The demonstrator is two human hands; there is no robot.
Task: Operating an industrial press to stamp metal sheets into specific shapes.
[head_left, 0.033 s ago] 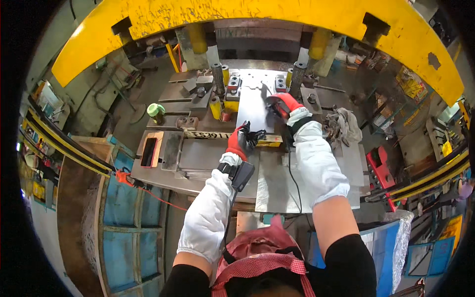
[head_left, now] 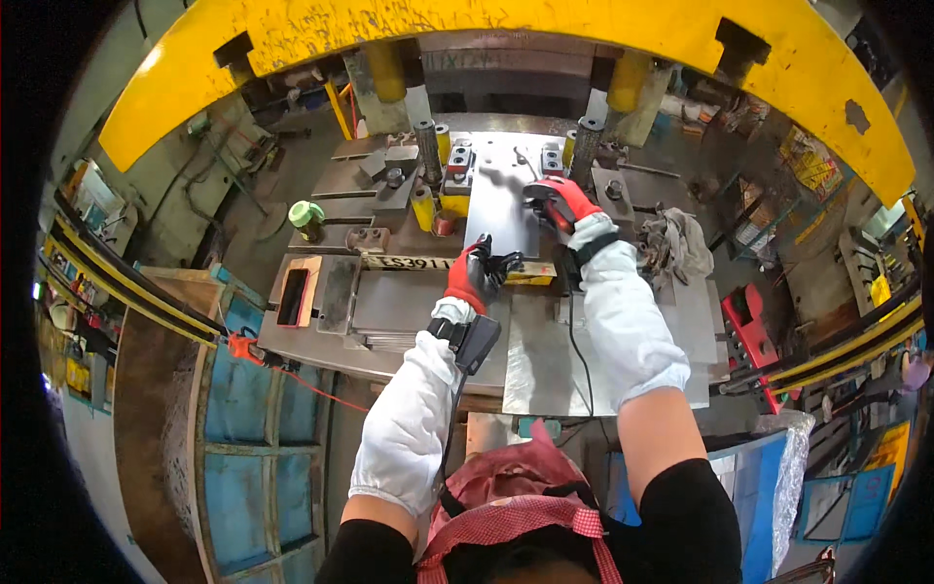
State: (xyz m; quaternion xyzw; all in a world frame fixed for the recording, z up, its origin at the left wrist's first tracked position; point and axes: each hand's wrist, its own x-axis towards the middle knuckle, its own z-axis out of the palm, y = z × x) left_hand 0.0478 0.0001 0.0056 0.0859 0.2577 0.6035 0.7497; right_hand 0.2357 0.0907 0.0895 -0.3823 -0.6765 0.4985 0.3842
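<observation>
A flat, shiny metal sheet [head_left: 498, 216] lies lengthwise on the press die, between two upright guide posts. My left hand [head_left: 475, 276], in a red glove with dark fingers, is at the sheet's near left corner. Its fingers are spread, and I see nothing held in them. Over the sheet's right edge is my right hand [head_left: 558, 202], gloved alike, with fingers curled inward. Whether it grips the edge or something small is hidden. White sleeves cover both forearms, and a dark device [head_left: 477, 346] is strapped at the left wrist.
A stack of metal plates [head_left: 394, 304] lies left of my left hand, beside a phone [head_left: 292, 297]. A green-lidded container [head_left: 306, 219] stands further left. Grey rags [head_left: 676, 243] lie at the right. The yellow press frame [head_left: 467, 18] arches overhead.
My right hand has shifted slightly over the sheet's right edge, and the dark shadows on the sheet have changed shape. My left hand stays almost in place.
</observation>
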